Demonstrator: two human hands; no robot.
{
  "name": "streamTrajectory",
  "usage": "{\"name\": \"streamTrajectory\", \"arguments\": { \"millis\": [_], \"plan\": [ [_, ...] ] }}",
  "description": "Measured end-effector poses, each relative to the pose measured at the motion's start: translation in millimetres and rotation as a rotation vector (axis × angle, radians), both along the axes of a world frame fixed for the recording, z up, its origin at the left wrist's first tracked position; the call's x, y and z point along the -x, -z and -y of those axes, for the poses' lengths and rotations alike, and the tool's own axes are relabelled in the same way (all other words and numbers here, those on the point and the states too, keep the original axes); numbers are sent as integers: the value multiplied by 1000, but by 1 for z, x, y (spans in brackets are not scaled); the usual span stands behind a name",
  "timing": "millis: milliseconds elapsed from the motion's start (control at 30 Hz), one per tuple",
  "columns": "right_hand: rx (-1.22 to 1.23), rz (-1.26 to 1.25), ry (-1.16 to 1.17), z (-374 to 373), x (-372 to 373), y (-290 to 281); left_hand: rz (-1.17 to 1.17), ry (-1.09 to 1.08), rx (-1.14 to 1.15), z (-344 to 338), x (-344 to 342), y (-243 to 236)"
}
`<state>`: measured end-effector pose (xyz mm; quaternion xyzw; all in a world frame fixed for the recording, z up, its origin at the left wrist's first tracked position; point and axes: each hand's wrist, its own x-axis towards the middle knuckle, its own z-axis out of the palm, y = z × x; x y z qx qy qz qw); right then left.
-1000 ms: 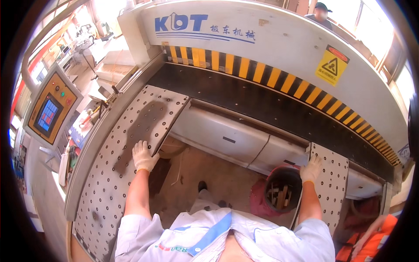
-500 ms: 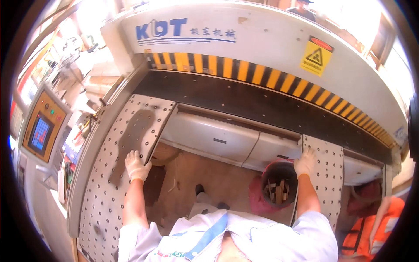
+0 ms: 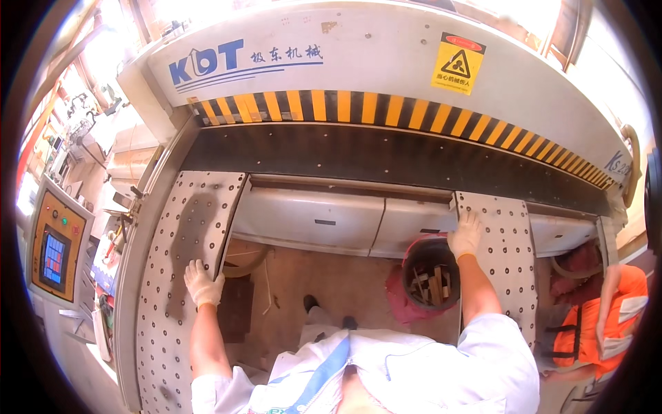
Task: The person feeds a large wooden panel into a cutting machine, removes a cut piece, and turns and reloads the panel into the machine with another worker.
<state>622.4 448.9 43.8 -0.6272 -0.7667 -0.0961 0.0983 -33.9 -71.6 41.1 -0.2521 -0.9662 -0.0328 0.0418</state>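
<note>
My left hand (image 3: pixel 203 284), in a white glove, lies with its fingers spread at the inner edge of the left table panel (image 3: pixel 155 276). That panel is pale and dotted with small round studs. My right hand (image 3: pixel 465 234), gloved too, rests with fingers stretched out on the inner edge of the matching right panel (image 3: pixel 507 276). Neither hand holds anything. Both panels run toward a large machine whose white beam (image 3: pixel 386 62) spans the far side, with a yellow-black striped strip (image 3: pixel 345 105) above a dark bed (image 3: pixel 310 148).
Between the panels, a dark bucket (image 3: pixel 408 265) with wood offcuts (image 3: pixel 436 284) stands on the floor beside my right arm. A control panel with a lit screen (image 3: pixel 54 259) is at the left. At the lower right is a person in an orange vest (image 3: pixel 586 324).
The view has turned, so the machine and panels sit farther left and look more level. Both hands stay at about the same spots on the panels. The person behind the beam has left the view.
</note>
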Motion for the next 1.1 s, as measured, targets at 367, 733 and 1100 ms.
{"name": "streamTrajectory", "arguments": {
  "millis": [367, 733, 1100],
  "plan": [
    [30, 6, 20, 3, 4, -7, 27, -15, 27, -4, -4, -11],
    [65, 25, 30, 1, 3, -7, 75, -19, 44, -10, -8, -24],
    [-13, 37, 8, 0, 2, 0, 30, -11, 35, -1, -3, -13]
  ]
}}
